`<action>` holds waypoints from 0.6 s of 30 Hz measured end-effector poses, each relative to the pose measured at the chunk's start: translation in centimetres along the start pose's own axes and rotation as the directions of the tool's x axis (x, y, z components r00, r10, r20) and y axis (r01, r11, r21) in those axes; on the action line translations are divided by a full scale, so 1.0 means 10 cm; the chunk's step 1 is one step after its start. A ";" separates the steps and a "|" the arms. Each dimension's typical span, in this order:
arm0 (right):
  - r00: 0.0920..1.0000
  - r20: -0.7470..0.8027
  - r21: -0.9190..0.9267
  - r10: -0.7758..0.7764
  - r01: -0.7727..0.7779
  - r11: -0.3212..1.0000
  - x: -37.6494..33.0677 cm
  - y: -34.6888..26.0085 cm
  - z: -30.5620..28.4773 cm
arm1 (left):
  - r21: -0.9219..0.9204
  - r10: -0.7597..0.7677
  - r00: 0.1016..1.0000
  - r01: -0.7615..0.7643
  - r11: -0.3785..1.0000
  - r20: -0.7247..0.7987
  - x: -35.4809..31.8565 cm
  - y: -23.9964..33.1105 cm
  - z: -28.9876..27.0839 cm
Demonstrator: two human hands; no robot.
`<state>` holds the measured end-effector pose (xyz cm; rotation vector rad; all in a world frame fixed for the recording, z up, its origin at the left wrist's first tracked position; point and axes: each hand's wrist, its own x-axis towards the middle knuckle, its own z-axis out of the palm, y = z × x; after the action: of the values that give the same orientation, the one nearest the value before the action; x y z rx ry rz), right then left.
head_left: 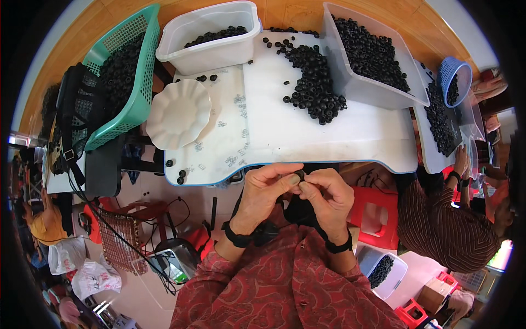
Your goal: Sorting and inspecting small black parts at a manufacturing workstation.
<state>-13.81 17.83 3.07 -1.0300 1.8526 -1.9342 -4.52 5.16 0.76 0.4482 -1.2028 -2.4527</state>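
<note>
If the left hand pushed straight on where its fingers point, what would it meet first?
The left hand would likely meet the right hand first, just past the small black part pinched between them; exact depth is unclear.

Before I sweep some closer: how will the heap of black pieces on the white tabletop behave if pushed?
The heap of black pieces would probably spread rather than slide as one, since they lie loose on the tabletop. Single ones may roll, as many look rounded. Each is likely light: the left hand and right hand hold a black piece by fingertips.
</note>
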 end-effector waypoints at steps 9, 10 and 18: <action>0.991 -0.015 0.186 0.135 -0.130 0.974 -0.01 0.00 0.04 | 0.013 0.029 1.000 -0.029 0.999 -0.011 -0.01 -0.05 -0.07; 0.987 -0.010 0.203 0.162 -0.156 0.967 -0.02 0.00 0.05 | 0.015 0.030 0.999 -0.030 0.999 -0.013 -0.01 -0.05 -0.07; 0.987 -0.001 0.244 0.162 -0.157 0.957 -0.01 0.03 0.05 | 0.106 0.083 0.997 -0.083 0.991 -0.001 -0.01 -0.03 -0.06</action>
<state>-13.52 17.42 2.73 -0.7626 1.6024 -2.0188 -4.20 5.00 0.25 0.4246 -1.3265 -2.3247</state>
